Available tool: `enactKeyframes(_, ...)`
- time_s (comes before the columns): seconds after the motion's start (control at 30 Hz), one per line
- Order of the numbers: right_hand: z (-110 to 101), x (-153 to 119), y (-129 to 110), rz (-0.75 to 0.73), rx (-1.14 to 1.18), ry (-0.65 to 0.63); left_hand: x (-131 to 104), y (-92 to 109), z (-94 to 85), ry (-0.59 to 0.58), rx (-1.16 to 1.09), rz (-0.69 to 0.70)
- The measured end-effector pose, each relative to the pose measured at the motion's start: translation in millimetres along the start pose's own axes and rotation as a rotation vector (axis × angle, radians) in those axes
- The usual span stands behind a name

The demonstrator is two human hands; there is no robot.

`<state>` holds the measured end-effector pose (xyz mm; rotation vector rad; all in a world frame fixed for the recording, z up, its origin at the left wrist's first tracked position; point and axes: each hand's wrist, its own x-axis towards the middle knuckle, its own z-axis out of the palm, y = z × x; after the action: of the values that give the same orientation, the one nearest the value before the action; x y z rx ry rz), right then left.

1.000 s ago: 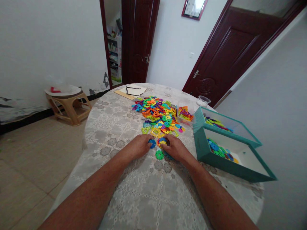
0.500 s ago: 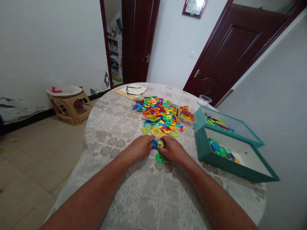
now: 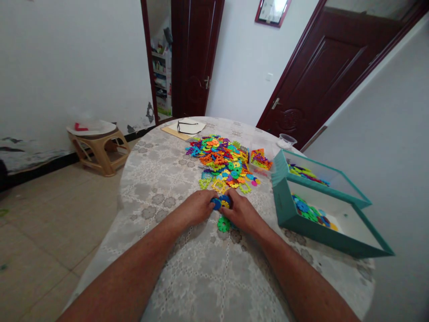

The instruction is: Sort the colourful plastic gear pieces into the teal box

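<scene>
A flat, round, notched blue plastic disc [image 3: 217, 204] is being pinched between the thumb and fingers of the left hand [image 3: 201, 206]. A yellow notched plastic disc [image 3: 224, 204], with more blue showing at its upper edge, is being gripped between the thumb and fingers of the right hand [image 3: 241, 208]. The two discs are being held side by side between the hands, just above or on the tabletop; whether their notches are being interlocked cannot be told. A green notched plastic disc [image 3: 223, 223] is being left lying on the cloth, just below the right thumb.

The table is being covered by a grey-and-white patterned tablecloth [image 3: 201, 277]. Beyond the hands, a large heap of multicoloured plastic pieces [image 3: 217, 161] is being spread over the cloth, with a yellow square frame-shaped piece [image 3: 219, 186] lying at its near edge. To the right, orange, purple and yellow-green pieces are being held in a clear plastic tub [image 3: 263, 173]. Farther right, blue, green, brown and yellow discs are being contained in an open teal box with a white interior [image 3: 311, 235]. Black-framed glasses [image 3: 187, 128] are being supported by pale paper at the far edge.
</scene>
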<state>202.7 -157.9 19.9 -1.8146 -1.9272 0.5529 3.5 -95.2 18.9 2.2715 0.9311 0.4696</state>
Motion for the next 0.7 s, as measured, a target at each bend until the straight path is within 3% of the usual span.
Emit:
enactKeyframes(0.17,2,-2,-3,-0.126,0.063,0.174,2,5,-3.6,0.114,-0.011,0.020)
enactKeyframes(0.23,0,0,-2,-0.050,0.191,0.271,2,9,-4.7,0.199,-0.017,0.053)
enactKeyframes(0.3,-2,1,-1,0.084,0.436,0.284,1,13,-4.7,0.285,-0.027,0.103)
enactKeyframes(0.43,-4,2,0,0.269,1.012,0.173,0,16,1.3,0.476,0.042,0.238)
enactKeyframes(0.53,-5,-1,-2,0.305,1.228,0.063,0,15,9.7,0.583,0.125,0.374)
enactKeyframes(0.7,-7,-8,-2,0.246,1.512,-0.210,1,18,19.7,0.479,0.151,0.531)
